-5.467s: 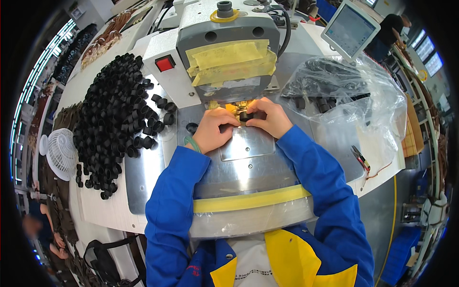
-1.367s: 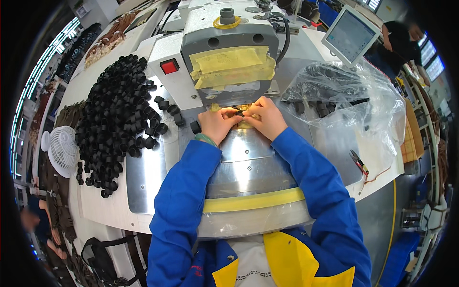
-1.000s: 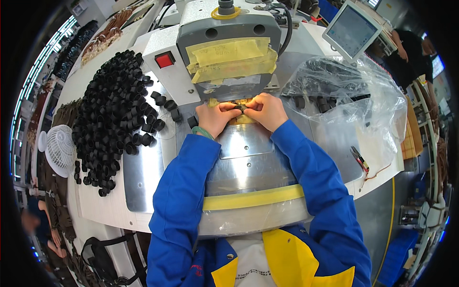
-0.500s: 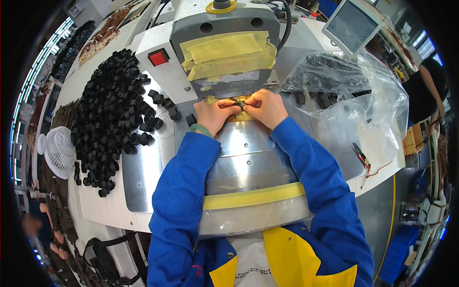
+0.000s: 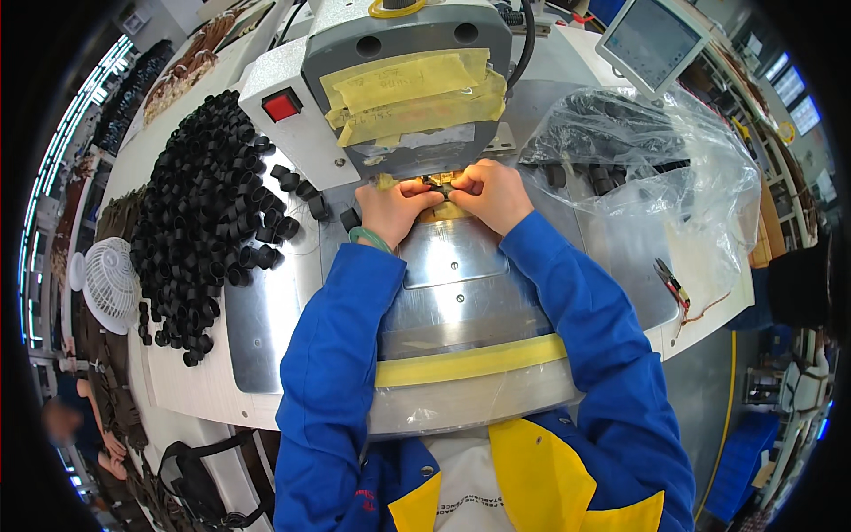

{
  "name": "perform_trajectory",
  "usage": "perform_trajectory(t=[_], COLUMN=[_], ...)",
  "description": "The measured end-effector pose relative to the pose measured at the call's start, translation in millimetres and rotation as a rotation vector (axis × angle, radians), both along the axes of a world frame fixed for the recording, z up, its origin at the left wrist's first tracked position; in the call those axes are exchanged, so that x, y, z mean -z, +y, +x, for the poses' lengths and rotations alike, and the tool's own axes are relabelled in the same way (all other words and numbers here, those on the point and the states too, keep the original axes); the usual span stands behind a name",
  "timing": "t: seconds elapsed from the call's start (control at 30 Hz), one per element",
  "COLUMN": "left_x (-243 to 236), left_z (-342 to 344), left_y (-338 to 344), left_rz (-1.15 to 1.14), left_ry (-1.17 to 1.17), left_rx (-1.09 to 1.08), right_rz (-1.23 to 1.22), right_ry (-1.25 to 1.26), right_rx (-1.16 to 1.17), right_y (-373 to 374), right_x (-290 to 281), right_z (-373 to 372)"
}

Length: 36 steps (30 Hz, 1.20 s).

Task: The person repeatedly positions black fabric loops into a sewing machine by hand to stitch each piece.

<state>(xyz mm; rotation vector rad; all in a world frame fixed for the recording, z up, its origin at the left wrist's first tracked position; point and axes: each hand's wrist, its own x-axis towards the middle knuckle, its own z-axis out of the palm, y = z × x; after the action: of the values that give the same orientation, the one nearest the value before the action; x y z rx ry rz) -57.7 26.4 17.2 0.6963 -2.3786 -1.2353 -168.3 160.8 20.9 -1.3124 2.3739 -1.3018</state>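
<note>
Under the head of a grey industrial machine (image 5: pixel 403 66), probably a sewing machine, both my hands meet at a lit spot. My left hand (image 5: pixel 390 211), with a green band at its wrist, pinches the left side of a small dark band (image 5: pixel 441 188). My right hand (image 5: pixel 495 197) has its thumb and fingers closed on the right side of the same band. Most of that band is hidden by my fingertips. Below them spreads a shiny metal plate (image 5: pixel 456 257) with yellow tape across its near part. A large heap of black loops (image 5: pixel 199 204) lies to the left.
Several loose black loops (image 5: pixel 288 182) lie between heap and machine. On the right are a clear plastic bag (image 5: pixel 683 168) with black pieces inside, red-handled snips (image 5: pixel 671 284) and a screen (image 5: pixel 653 44). A white fan (image 5: pixel 113 284) stands at the left edge.
My hands stay pinched together under the machine head and have shifted only slightly. The view has moved a little. At the far right, another person has changed position.
</note>
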Motion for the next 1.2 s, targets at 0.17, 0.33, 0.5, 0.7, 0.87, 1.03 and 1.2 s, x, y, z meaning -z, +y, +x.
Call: perform_trajectory(t=[0.17,0.33,0.5,0.7,0.87,1.03,1.2], left_x=[0.7,2.4,6.5,5.3,5.0,-2.1,-12.5], left_z=[1.1,2.2,-1.5,1.3,-2.2,2.7,24.7], left_y=[-0.9,-4.7,-2.9,-6.1,-2.3,-1.7,-7.7], left_rz=[-0.046,0.019,-0.015,0.097,0.009,-0.009,-0.054], left_ry=[0.001,0.031,0.045,0.048,-0.016,-0.046,-0.026], left_rx=[0.007,-0.006,-0.016,-0.006,0.015,0.039,0.261], right_rz=[-0.017,-0.016,0.004,-0.048,-0.088,-0.111,-0.002], right_ry=[0.015,0.081,0.056,0.08,0.1,0.071,0.12], right_rx=[-0.015,-0.008,0.025,-0.016,-0.011,-0.032,-0.243], right_y=[-1.9,-4.5,-3.1,-4.6,-1.8,0.2,11.4], right_x=[0.4,5.2,5.9,7.5,10.9,4.5,-4.9], right_z=[1.5,3.1,1.6,2.4,-0.5,0.1,15.0])
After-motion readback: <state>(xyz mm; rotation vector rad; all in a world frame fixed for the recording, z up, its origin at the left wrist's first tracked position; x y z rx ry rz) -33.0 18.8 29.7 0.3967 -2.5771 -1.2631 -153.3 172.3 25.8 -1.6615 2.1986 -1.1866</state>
